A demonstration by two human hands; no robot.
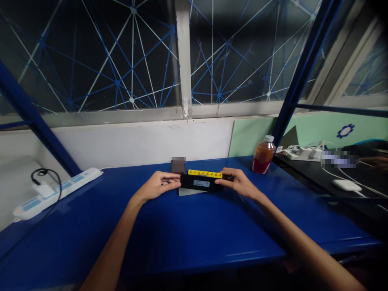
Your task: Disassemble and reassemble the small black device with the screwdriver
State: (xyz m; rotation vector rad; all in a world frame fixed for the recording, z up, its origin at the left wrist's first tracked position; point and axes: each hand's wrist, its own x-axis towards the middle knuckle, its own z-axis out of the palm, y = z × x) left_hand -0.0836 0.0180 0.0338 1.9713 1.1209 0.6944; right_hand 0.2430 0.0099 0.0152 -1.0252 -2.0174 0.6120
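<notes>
Between my two hands is a long black box with a pale label on the side facing me. My left hand pinches its left end between thumb and fingers. At the other end my right hand is closed on the right side of the box. A yellow strip with dark markings shows along the top edge; whether it is part of the box I cannot tell. Below the box, a light grey flat piece peeks out. Just behind my left fingertips lies a dark brown case.
The blue table stands against a wall under windows. A white power strip with a plugged-in charger lies left. A drink bottle stands at the back right. Beyond it, a black table holds cables, another power strip and a white earphone case.
</notes>
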